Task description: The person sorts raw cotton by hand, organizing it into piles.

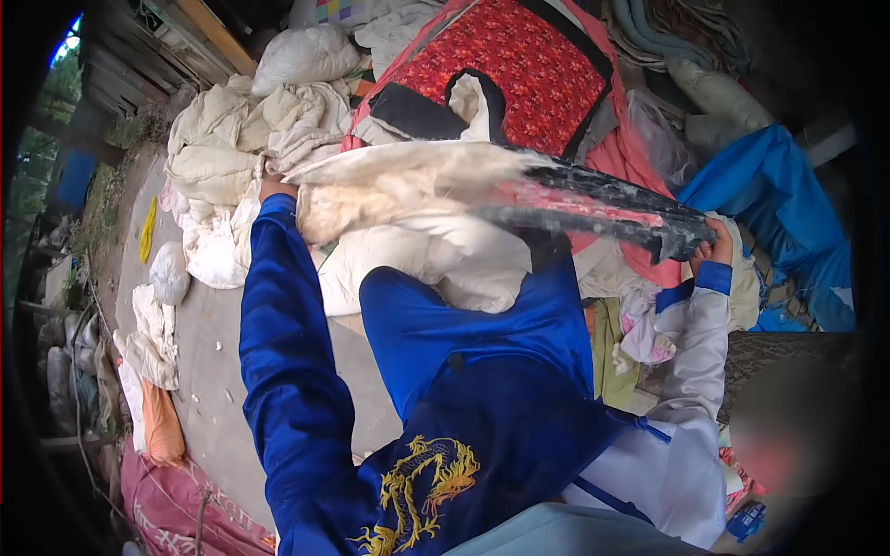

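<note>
A long padded cloth piece is stretched across my lap, its left part cream, fluffy batting and its right part black with a pink-red strip. It is blurred by motion in the middle. At its left end my left hand is closed on the edge, the fingers partly hidden. My right hand grips the black end at the right. Under the piece, cream padded cloth lies over my knees. Just beyond it is a red floral padded garment with black edging and a rounded neck opening.
Cream batting is heaped at the left, with a stuffed white bag behind it. A blue sheet and pink cloth lie to the right. On the concrete floor are a yellow item and scraps. A maroon sack lies lower left.
</note>
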`<control>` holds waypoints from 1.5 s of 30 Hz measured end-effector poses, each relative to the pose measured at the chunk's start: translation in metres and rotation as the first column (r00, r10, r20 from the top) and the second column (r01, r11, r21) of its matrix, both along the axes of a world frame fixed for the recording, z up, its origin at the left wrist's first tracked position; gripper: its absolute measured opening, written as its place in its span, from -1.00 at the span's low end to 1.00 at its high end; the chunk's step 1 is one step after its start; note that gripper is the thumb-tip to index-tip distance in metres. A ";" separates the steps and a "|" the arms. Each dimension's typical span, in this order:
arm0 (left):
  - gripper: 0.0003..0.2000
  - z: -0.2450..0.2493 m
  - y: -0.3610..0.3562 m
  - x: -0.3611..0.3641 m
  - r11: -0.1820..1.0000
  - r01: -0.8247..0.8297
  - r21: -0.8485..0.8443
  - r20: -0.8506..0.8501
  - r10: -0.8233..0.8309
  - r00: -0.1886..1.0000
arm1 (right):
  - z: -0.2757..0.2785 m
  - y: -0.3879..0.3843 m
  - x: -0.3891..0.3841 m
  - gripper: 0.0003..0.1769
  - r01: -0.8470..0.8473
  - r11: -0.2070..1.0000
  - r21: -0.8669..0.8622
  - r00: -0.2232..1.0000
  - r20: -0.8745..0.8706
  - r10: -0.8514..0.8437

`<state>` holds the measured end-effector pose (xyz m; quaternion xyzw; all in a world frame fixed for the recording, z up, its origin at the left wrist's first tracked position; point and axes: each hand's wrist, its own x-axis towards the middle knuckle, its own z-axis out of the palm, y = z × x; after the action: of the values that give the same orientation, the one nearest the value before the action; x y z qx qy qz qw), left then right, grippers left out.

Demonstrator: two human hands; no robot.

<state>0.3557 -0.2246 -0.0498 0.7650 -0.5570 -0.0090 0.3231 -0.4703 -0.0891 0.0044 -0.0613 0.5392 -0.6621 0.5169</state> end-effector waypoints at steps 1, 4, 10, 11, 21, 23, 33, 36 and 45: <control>-0.64 0.011 -0.010 -0.005 0.996 -0.059 0.065 0.048 0.056 0.997 | 0.010 -0.016 -0.001 -0.90 0.032 0.999 -0.031 0.999 -0.026 -0.033; -0.65 0.056 -0.030 -0.036 0.960 -0.224 0.165 0.121 0.206 0.971 | 0.037 -0.079 -0.010 -0.89 0.035 0.991 -0.127 0.997 -0.058 -0.043; -0.33 0.056 -0.011 -0.107 0.854 0.320 -0.409 -0.912 -0.382 -0.148 | 0.053 -0.120 0.073 -0.53 -0.371 0.782 -0.500 0.924 -0.285 0.256; -0.29 0.046 0.009 -0.133 0.883 0.156 -0.443 -0.892 -0.416 -0.176 | 0.038 -0.111 0.092 -0.43 -0.330 0.826 -0.456 0.933 -0.291 0.212; -0.25 -0.097 0.163 -0.333 0.955 0.298 -0.004 -0.985 0.048 -0.168 | -0.146 0.055 0.293 -0.42 -0.646 0.749 0.145 0.763 0.114 0.636; -0.30 -0.099 0.142 -0.324 0.969 0.236 0.072 -0.996 0.084 -0.041 | -0.146 0.054 0.305 -0.50 -0.671 0.720 0.176 0.723 -0.061 0.689; -0.63 -0.089 0.136 -0.328 0.989 0.027 -0.146 -0.970 -0.149 0.192 | -0.124 -0.006 0.348 -0.38 -0.558 0.829 0.047 0.525 -0.753 0.397; -0.66 -0.077 0.143 -0.333 0.977 0.022 -0.214 -0.958 -0.214 0.189 | -0.099 -0.006 0.346 -0.34 -0.801 0.500 0.329 0.552 0.084 0.829; -0.69 -0.089 0.137 -0.317 0.986 -0.110 -0.129 -0.969 -0.102 0.227 | -0.116 -0.005 0.348 -0.63 -0.475 0.877 -0.071 0.837 -0.346 0.425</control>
<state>0.0386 -0.0878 -0.1384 0.5640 -0.2316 -0.4346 0.6628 -0.1224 -0.0944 -0.1118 -0.3327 0.5333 -0.5423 0.5575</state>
